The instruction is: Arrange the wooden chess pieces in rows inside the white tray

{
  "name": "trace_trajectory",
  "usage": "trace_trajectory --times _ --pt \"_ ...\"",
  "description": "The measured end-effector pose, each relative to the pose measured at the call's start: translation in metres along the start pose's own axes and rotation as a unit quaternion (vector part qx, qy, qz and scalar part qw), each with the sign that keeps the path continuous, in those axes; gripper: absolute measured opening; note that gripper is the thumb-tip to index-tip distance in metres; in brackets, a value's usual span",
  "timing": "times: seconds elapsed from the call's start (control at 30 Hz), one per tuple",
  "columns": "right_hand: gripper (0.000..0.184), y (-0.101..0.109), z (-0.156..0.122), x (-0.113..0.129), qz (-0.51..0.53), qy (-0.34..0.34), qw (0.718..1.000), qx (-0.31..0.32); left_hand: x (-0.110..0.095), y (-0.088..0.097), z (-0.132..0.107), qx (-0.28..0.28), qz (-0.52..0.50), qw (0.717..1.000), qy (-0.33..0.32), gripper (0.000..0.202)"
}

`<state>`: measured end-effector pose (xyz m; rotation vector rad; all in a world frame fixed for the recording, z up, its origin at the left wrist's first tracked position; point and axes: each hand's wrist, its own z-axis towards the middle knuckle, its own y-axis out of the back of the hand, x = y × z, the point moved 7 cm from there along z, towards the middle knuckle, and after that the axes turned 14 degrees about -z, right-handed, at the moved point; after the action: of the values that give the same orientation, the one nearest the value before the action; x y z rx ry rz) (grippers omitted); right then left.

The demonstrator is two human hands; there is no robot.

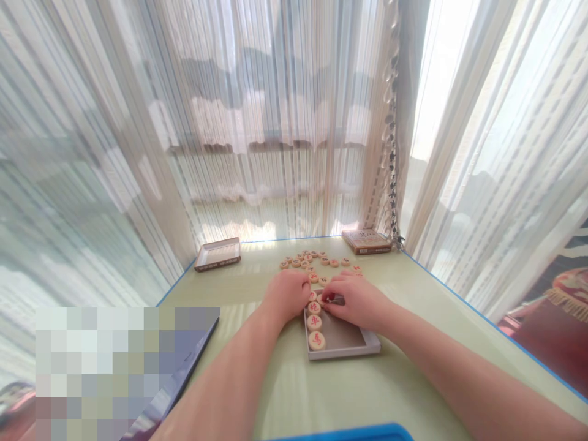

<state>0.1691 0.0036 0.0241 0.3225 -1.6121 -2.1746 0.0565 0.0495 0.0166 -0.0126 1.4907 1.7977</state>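
A shallow open box lies on the table with a column of round Chinese chess pieces along its left side, among them a piece with a red character. My right hand reaches over the box from the right, thumb and fingers pinched on a Chinese chess piece beside the top of that column. My left hand is against the box's upper left edge, fingers curled; what they grip is hidden. Beyond my hands, more loose chess pieces lie scattered, some partly behind my fingers.
A shallow box part lies at the far left of the table, and a printed box at the far right. Sheer curtains hang behind. A blue-edged object is at the near edge; a pixelated area covers the lower left.
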Motion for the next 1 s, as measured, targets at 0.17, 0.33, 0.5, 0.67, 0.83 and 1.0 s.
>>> trace_trajectory --times 0.17,0.33,0.5,0.67,0.83,1.0 --pt "0.011 -0.0001 0.0009 0.0011 -0.007 -0.002 1.000 0.005 -0.0016 0.0003 -0.0002 0.001 0.005 1.000 -0.002 0.027" --pt "0.011 0.0000 0.0007 0.0020 -0.006 0.007 1.000 0.001 0.0000 0.0025 0.0001 -0.005 0.003 1.000 0.004 0.027" --pt "0.011 -0.0007 0.0006 0.0005 -0.003 0.001 1.000 0.000 0.0002 0.0061 -0.0006 -0.020 0.021 1.000 0.005 0.028" --pt "0.011 -0.0018 0.0022 -0.0014 -0.003 -0.006 1.000 -0.001 -0.0025 0.0068 -0.0009 -0.019 0.020 1.000 0.001 0.027" --pt "0.011 -0.0016 0.0032 -0.0018 -0.006 -0.009 1.000 0.003 -0.0019 0.0067 -0.0007 -0.013 0.013 1.000 0.007 0.025" --pt "0.012 0.0002 0.0020 -0.0003 -0.013 -0.011 1.000 0.007 -0.0009 0.0056 -0.0008 -0.009 0.023 1.000 0.006 0.027"
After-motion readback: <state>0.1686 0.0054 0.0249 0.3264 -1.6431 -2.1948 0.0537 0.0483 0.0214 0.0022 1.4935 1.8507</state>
